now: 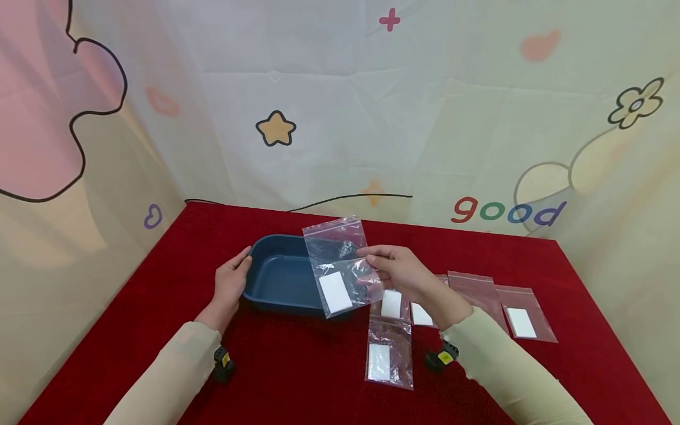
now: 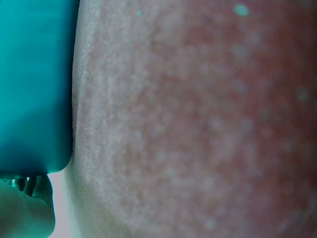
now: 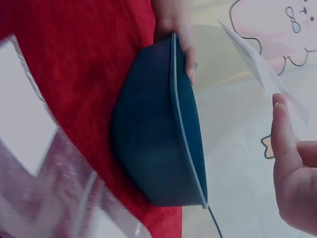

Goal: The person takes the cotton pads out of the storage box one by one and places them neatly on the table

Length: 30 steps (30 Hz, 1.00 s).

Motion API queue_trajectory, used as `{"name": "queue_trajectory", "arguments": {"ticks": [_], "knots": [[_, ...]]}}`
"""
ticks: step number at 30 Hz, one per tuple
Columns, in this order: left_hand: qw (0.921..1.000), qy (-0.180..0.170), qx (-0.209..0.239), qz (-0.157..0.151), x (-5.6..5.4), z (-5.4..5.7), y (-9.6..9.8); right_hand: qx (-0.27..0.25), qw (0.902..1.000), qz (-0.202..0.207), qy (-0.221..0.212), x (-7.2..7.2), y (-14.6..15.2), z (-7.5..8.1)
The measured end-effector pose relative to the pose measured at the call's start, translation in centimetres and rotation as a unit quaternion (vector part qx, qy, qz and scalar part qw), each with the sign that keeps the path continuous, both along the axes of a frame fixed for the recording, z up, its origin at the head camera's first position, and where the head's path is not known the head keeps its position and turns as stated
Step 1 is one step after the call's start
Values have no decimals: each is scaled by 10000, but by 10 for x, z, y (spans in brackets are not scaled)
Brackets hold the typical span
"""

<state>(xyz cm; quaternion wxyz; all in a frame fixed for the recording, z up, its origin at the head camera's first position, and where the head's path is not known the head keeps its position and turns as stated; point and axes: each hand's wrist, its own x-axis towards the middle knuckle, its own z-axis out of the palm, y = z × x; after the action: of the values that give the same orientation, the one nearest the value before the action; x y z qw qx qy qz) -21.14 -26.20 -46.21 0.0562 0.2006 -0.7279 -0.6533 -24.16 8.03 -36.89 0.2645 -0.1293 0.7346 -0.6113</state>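
A dark blue plastic basin [image 1: 281, 274] sits on the red cloth, its near side seen in the right wrist view. My left hand [image 1: 231, 286] grips its left rim, thumb on the near side. Over the basin's right end, my right hand [image 1: 401, 268] pinches a clear zip-lock bag [image 1: 347, 251] by its right edge. Inside that bag a white rectangular card or block lies at the bottom. The bag hangs tilted and hides part of the basin. In the left wrist view, the basin [image 2: 34, 89] fills the upper left, above part of a hand [image 2: 25, 208].
Several more zip-lock bags with white pieces lie on the red cloth [image 1: 297, 366] to the right, one nearer [image 1: 390, 354] and one far right [image 1: 526, 316]. Some overlap beneath my right forearm. A printed curtain [image 1: 340, 136] stands behind the table and at its sides.
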Motion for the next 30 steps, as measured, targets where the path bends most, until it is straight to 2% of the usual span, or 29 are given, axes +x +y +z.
{"name": "queue_trajectory", "arguments": {"ticks": [5, 11, 17, 24, 30], "knots": [[10000, -16, 29, 51, 0, -1, 0, -257, 9991, -265, -199, 13, 19, -16], [10000, -37, 48, 61, 0, -1, 0, -267, 9976, -493, -399, 35, 41, -35], [10000, -31, 27, 44, 0, 0, 0, -776, 9935, -505, -664, 55, 72, -53], [10000, -80, 27, 41, -1, -1, -2, -1121, 9874, -533, -984, 76, 109, -70], [9999, -100, 24, 42, -2, -2, -1, -1005, 9870, -576, -1112, 87, 137, -83]]}}
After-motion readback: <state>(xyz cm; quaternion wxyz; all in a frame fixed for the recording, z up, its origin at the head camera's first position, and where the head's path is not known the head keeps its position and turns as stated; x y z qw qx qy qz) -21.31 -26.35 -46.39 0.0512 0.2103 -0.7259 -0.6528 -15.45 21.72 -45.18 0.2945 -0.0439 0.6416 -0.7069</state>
